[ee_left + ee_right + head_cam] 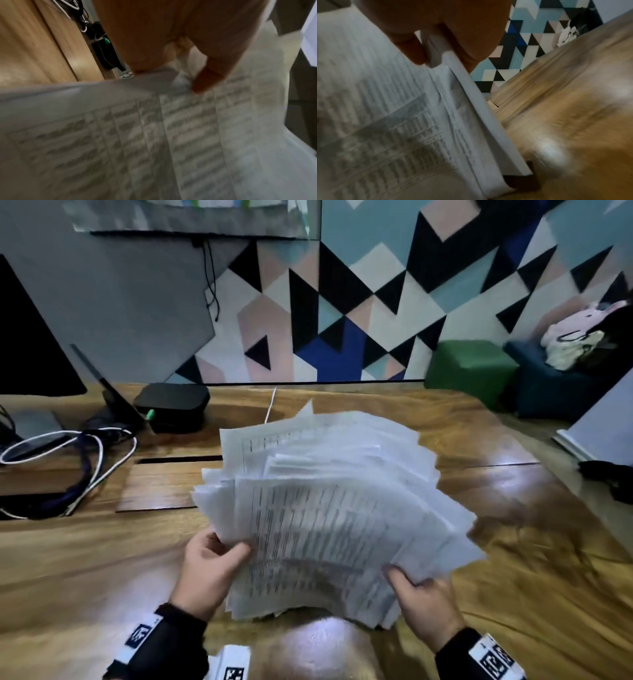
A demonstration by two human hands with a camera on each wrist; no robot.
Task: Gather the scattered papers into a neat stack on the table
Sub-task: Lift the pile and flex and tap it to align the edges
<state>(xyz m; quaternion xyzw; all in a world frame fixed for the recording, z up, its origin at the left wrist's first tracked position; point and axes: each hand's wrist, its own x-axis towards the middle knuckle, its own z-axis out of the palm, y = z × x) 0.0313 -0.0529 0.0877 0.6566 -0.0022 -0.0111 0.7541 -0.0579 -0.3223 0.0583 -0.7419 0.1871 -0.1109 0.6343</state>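
A thick, uneven bundle of printed papers (329, 508) is held above the wooden table (513, 594), its sheets fanned out and misaligned. My left hand (212, 563) grips the bundle's left edge, thumb on top. My right hand (421, 601) grips the lower right edge, thumb on the top sheet. In the left wrist view the thumb pinches the papers (154, 135), which show blurred table print. In the right wrist view the fingers (412, 44) clamp the papers (385, 121) at their edge, and the stack's thickness shows.
At the back left of the table lie tangled cables (78, 460), a black box (171, 405) and a dark monitor (30, 344). A white board (596, 426) leans at the right edge. Green and blue cube seats (472, 368) stand behind by the patterned wall.
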